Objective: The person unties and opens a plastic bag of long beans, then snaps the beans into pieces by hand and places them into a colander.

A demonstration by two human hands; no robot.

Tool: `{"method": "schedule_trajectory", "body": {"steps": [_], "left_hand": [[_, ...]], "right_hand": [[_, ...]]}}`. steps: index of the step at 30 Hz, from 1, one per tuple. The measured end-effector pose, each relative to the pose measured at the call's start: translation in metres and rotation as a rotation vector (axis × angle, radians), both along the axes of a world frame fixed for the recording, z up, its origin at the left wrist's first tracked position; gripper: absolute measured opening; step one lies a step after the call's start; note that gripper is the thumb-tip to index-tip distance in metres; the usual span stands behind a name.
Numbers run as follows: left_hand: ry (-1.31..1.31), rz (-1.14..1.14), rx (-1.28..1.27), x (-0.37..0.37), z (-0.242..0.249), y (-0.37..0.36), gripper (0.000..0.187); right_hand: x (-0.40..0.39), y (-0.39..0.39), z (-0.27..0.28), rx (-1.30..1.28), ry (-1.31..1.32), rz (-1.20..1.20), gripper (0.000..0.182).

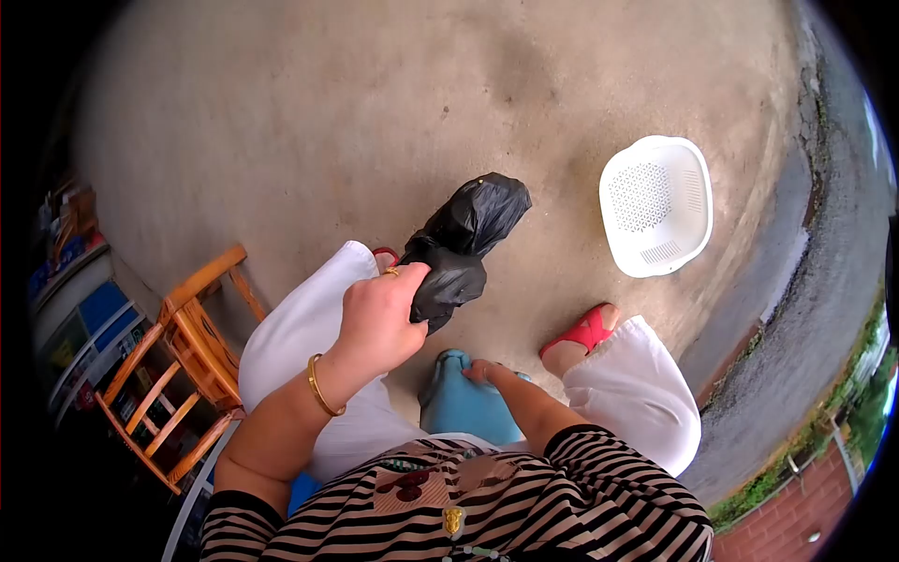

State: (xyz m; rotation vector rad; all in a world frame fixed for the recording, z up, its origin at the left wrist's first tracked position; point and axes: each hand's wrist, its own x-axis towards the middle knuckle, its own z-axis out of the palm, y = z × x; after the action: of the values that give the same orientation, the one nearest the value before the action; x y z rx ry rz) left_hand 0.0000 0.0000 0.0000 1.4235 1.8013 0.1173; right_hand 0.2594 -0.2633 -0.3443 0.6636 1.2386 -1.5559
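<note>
A black plastic bag (473, 220) is gathered in my left hand (379, 314), its filled end hanging out in front of me above the floor. My fingers are closed round its bunched part; what is inside the bag is hidden. Down between my knees, my right hand (480, 371) grips the front edge of a light blue plastic stool (464, 407). Most of that stool is hidden under my body and right forearm.
A white plastic basket (660, 206) with a holed bottom lies on the concrete floor (309, 122), ahead to the right. At my left stands a wooden chair (201, 347), with shelves of goods behind it. A paved road (796, 347) runs along the right.
</note>
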Motion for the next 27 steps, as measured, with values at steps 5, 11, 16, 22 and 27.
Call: {"method": "schedule_trajectory", "body": {"steps": [5,11,16,22,27], "left_hand": [[-0.056,-0.037,0.129,0.004,0.008,0.0,0.044],[-0.194,0.087,-0.021,-0.013,-0.014,-0.001,0.044],[-0.403,0.237,-0.058,-0.013,-0.045,-0.015,0.051],[-0.364,0.37,-0.017,-0.004,-0.083,-0.024,0.052],[-0.563,0.538,-0.034,0.002,-0.065,-0.028,0.05]], "right_hand": [[-0.032,0.068,0.031,-0.075,-0.072,0.302,0.058],[-0.051,0.089,0.024,0.014,0.123,0.225,0.047],[-0.056,0.153,0.057,0.086,0.118,0.046,0.05],[-0.026,0.245,0.136,0.484,0.437,0.272,0.054],[0.015,0.281,0.279,0.661,0.334,0.219,0.057]]}}
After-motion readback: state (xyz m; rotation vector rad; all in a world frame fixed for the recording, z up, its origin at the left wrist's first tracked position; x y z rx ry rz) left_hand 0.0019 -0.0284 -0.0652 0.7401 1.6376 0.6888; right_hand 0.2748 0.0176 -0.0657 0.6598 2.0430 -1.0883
